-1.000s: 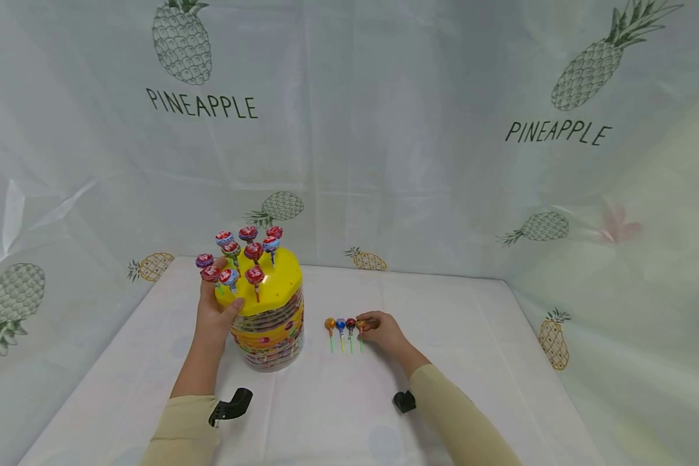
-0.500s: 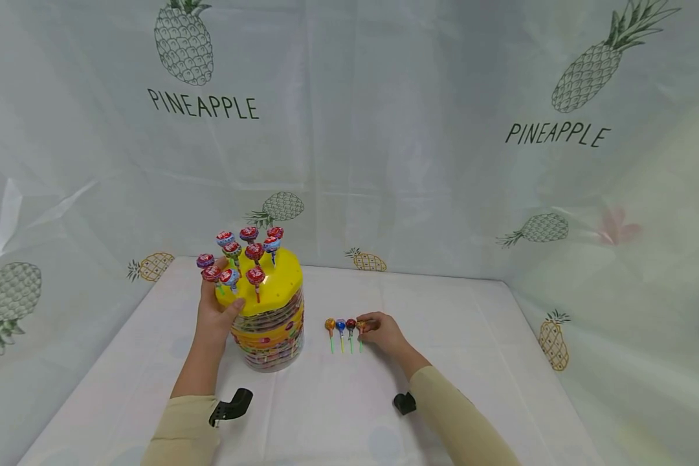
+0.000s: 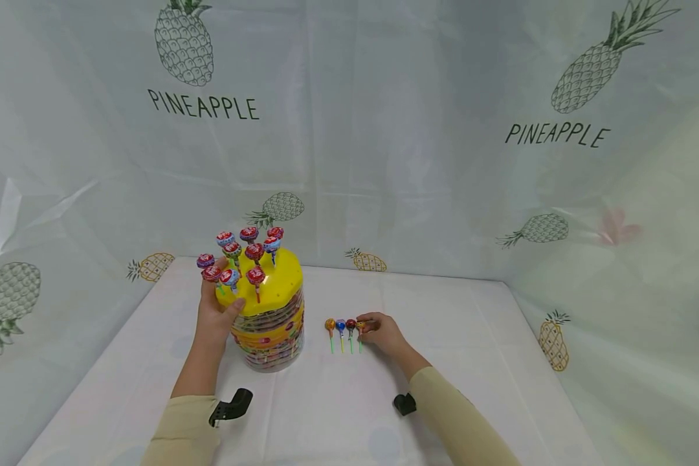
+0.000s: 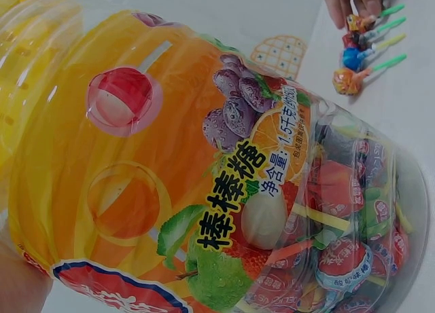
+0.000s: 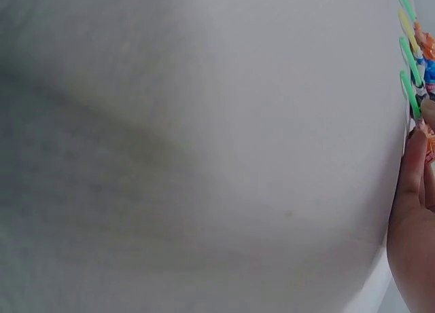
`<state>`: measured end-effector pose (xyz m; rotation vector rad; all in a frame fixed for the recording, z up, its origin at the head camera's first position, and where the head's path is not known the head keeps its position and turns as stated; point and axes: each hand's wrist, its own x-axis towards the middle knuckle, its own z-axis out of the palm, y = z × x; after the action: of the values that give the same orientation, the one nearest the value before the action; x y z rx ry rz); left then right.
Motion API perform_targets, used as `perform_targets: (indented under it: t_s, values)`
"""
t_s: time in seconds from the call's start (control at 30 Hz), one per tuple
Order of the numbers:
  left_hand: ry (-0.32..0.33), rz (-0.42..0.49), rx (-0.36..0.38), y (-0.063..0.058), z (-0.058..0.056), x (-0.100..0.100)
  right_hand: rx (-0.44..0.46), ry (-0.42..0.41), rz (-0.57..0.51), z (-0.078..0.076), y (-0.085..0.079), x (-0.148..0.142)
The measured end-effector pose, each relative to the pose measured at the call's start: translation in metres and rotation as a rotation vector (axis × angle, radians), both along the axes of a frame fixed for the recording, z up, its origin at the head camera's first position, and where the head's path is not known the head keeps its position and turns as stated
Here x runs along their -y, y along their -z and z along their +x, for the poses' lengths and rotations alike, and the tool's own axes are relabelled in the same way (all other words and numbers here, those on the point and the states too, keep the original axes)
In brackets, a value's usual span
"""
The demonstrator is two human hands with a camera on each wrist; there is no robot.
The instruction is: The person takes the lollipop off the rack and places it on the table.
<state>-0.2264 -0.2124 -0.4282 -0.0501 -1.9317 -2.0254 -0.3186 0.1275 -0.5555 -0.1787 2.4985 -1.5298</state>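
In the head view, my left hand (image 3: 214,318) grips the top left side of a clear plastic jar (image 3: 268,343) full of lollipops. Its yellow lid (image 3: 284,275) carries several lollipops standing upright, red, blue and purple. To the right, a short row of lollipops lies on the table: an orange one (image 3: 330,324), a blue one (image 3: 340,324), a dark red one (image 3: 351,323) and another orange one at the right end. My right hand (image 3: 386,335) pinches that end lollipop (image 4: 358,23) by its wrapped head, partly covered by the fingers. The sticks point towards me.
A white cloth covers the table (image 3: 454,323), and a pineapple-print sheet (image 3: 373,129) hangs behind and around it. Black wrist camera mounts (image 3: 232,406) stick out inward from both forearms. In the left wrist view, the jar fills most of the picture.
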Motion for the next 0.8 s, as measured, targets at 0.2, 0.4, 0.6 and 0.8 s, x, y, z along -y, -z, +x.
perform_targets:
  t_s: [0.2, 0.4, 0.6, 0.8]
  values:
    - [0.006, 0.006, -0.023, -0.001, 0.0, -0.001, 0.007, 0.004, 0.003, 0.002, -0.006, -0.002]
    - [0.008, 0.007, -0.015, -0.001, 0.002, -0.002, 0.035, 0.037, -0.004, 0.0, -0.018, -0.007]
    - [-0.006, -0.016, 0.0, -0.001, 0.002, -0.001, -0.057, -0.003, -0.023, -0.001, -0.055, -0.003]
    - [0.003, -0.008, -0.007, -0.001, 0.001, -0.001, -0.149, -0.112, -0.105, 0.004, -0.096, 0.01]
